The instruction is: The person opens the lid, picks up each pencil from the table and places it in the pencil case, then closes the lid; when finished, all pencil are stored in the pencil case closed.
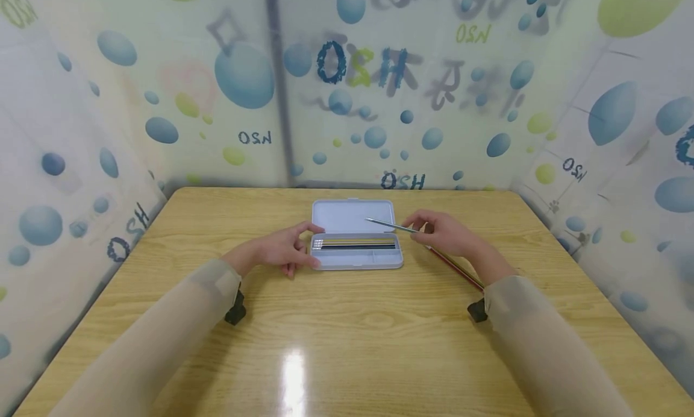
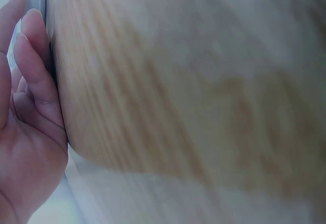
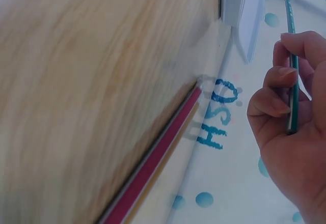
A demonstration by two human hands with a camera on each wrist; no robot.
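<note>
A white pencil case (image 1: 341,260) lies with its lid up on the table, and several pencils (image 1: 355,243) rest side by side in its long back compartment. My left hand (image 1: 279,248) holds the case by its left end, thumb at the front corner and index finger near the hinge. Between the fingers and thumb of my right hand (image 1: 447,232) is a green pencil (image 3: 291,25), slanting with its far end above the lid. Beneath that hand, more pencils (image 3: 170,145), red and yellow, lie on the table to the right of the case.
The wooden table (image 1: 347,326) ends at a patterned curtain-like wall (image 1: 347,122) behind it, with similar walls on both sides. A dark wrist device (image 1: 235,308) sits under the left sleeve, and another (image 1: 477,310) under the right.
</note>
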